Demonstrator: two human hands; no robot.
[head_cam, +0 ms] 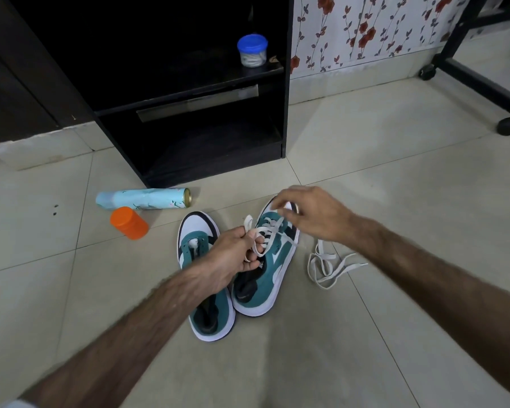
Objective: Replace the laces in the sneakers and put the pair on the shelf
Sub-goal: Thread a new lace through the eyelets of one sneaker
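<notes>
Two teal, white and black sneakers lie on the tiled floor. The left sneaker (202, 278) has bare eyelets. The right sneaker (270, 269) carries a white lace (270, 226) through its eyelets. My left hand (231, 257) grips loops of that lace above the shoe's tongue. My right hand (312, 213) hovers over the toe end, its fingertips pinching the lace there. A second loose white lace (327, 265) lies tangled on the floor to the right of the shoes. The black shelf unit (281, 83) stands behind.
A light blue spray can (143, 198) lies on its side and an orange capped jar (129, 222) sits left of the shoes. A blue-lidded tub (252, 51) stands on the upper shelf. A wheeled black frame (477, 81) is at the far right.
</notes>
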